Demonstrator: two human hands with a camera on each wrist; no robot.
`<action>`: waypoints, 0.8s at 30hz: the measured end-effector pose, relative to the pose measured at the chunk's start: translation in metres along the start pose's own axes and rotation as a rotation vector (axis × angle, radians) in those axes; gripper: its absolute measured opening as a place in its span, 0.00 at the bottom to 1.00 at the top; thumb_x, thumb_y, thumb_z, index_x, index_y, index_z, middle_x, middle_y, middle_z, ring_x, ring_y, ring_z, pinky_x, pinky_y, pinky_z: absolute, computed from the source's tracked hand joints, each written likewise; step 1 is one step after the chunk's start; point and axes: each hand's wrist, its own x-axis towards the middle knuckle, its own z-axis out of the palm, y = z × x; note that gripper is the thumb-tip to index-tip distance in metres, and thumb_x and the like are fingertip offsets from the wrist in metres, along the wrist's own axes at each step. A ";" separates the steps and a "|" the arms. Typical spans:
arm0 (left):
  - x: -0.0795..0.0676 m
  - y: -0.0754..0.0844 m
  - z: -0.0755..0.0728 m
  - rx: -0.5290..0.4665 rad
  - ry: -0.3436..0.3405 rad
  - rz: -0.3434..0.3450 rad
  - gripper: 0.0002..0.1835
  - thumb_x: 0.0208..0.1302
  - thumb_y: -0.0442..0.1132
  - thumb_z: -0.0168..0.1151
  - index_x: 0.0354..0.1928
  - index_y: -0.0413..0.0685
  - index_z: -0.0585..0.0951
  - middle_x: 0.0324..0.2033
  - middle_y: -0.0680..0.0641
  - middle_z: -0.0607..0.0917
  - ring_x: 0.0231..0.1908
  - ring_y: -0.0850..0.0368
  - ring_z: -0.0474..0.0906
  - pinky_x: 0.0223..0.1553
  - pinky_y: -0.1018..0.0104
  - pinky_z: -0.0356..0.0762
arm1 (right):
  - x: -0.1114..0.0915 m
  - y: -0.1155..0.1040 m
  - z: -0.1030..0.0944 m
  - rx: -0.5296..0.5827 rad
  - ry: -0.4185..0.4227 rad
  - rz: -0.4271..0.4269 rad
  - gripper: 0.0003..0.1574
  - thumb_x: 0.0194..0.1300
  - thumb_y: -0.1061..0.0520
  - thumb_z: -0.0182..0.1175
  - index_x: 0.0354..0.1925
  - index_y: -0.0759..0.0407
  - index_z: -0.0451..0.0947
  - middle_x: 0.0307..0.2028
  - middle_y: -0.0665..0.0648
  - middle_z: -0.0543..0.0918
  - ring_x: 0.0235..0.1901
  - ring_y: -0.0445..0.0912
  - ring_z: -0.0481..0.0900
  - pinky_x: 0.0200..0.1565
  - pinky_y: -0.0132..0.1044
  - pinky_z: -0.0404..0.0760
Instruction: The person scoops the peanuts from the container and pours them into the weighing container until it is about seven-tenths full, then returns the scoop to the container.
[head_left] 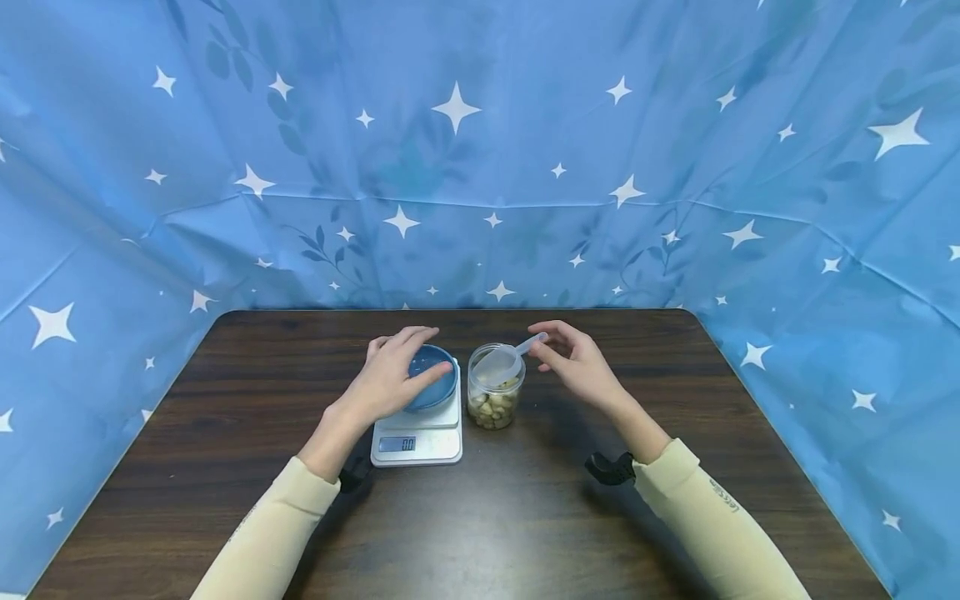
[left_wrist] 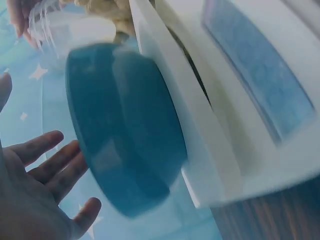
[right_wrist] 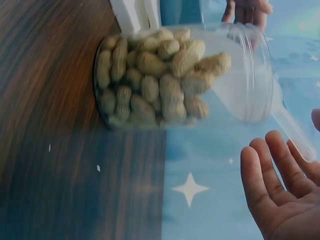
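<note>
My left hand [head_left: 390,371] is spread above and around a small blue bowl [head_left: 431,402], thumb over its near rim. In the left wrist view its fingers [left_wrist: 47,165] are relaxed beside the bowl's rim. The bowl stands on a white kitchen scale [head_left: 423,448]. Right of the scale is a clear jar [head_left: 476,390] with unshelled peanuts [right_wrist: 165,95]. A translucent scoop [head_left: 501,365] leans in the jar's mouth, its handle sticking out over the rim. My right hand [head_left: 573,362] has thumb and fingers loosely around the handle's end, with the fingers mostly straight in the right wrist view.
The scale's display [head_left: 397,443] reads 0.0. Everything stands on a dark wooden table [head_left: 480,517]. A blue curtain [head_left: 480,167] with white stars hangs behind and beside the table. Black straps [head_left: 611,468] sit at both wrists, by the light sleeves.
</note>
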 end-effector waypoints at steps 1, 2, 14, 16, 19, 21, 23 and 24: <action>0.002 0.002 0.003 -0.005 -0.007 0.006 0.39 0.71 0.65 0.58 0.74 0.47 0.71 0.69 0.44 0.73 0.68 0.46 0.70 0.65 0.35 0.54 | 0.001 0.000 0.002 0.009 0.008 0.000 0.21 0.77 0.55 0.60 0.61 0.64 0.77 0.49 0.65 0.84 0.45 0.52 0.84 0.44 0.46 0.85; 0.003 0.004 0.005 -0.012 -0.016 0.010 0.40 0.71 0.66 0.59 0.74 0.47 0.71 0.69 0.44 0.74 0.68 0.47 0.70 0.65 0.36 0.54 | 0.001 0.000 0.004 0.017 0.016 0.000 0.20 0.77 0.55 0.60 0.60 0.65 0.77 0.48 0.65 0.84 0.45 0.51 0.84 0.45 0.48 0.85; 0.020 0.025 0.026 -0.060 -0.094 0.047 0.48 0.64 0.68 0.65 0.77 0.46 0.66 0.70 0.44 0.73 0.68 0.49 0.70 0.68 0.36 0.54 | 0.008 0.010 0.009 0.053 0.020 -0.009 0.15 0.76 0.59 0.61 0.55 0.66 0.80 0.47 0.65 0.85 0.42 0.54 0.85 0.44 0.54 0.85; 0.022 0.028 0.028 -0.063 -0.097 0.049 0.49 0.62 0.68 0.67 0.77 0.46 0.66 0.70 0.45 0.73 0.68 0.49 0.70 0.68 0.37 0.54 | 0.008 0.009 0.009 0.046 0.001 -0.011 0.15 0.76 0.58 0.61 0.55 0.66 0.81 0.47 0.65 0.85 0.41 0.53 0.84 0.45 0.55 0.84; 0.025 0.031 0.031 -0.059 -0.106 0.061 0.51 0.59 0.68 0.69 0.77 0.46 0.66 0.70 0.45 0.74 0.68 0.50 0.70 0.69 0.38 0.55 | 0.008 0.009 0.010 0.038 -0.020 -0.010 0.15 0.76 0.59 0.62 0.54 0.68 0.81 0.47 0.65 0.84 0.42 0.52 0.84 0.47 0.56 0.84; 0.027 0.033 0.034 -0.049 -0.112 0.071 0.52 0.58 0.68 0.71 0.76 0.45 0.67 0.69 0.45 0.75 0.66 0.51 0.72 0.68 0.40 0.57 | 0.008 0.009 0.010 0.030 -0.029 -0.007 0.14 0.76 0.59 0.62 0.53 0.68 0.82 0.47 0.64 0.84 0.42 0.52 0.84 0.47 0.56 0.83; 0.029 0.034 0.037 -0.033 -0.121 0.077 0.52 0.57 0.68 0.72 0.76 0.45 0.67 0.68 0.45 0.75 0.65 0.52 0.73 0.67 0.41 0.58 | 0.008 0.009 0.011 0.027 -0.033 -0.007 0.14 0.76 0.59 0.61 0.53 0.69 0.81 0.47 0.64 0.84 0.43 0.53 0.84 0.48 0.57 0.83; 0.029 0.034 0.038 -0.026 -0.122 0.081 0.53 0.56 0.68 0.72 0.76 0.45 0.67 0.68 0.46 0.76 0.65 0.53 0.73 0.67 0.41 0.59 | 0.008 0.009 0.011 0.024 -0.034 -0.008 0.14 0.76 0.59 0.61 0.52 0.68 0.82 0.47 0.64 0.84 0.43 0.53 0.83 0.48 0.57 0.83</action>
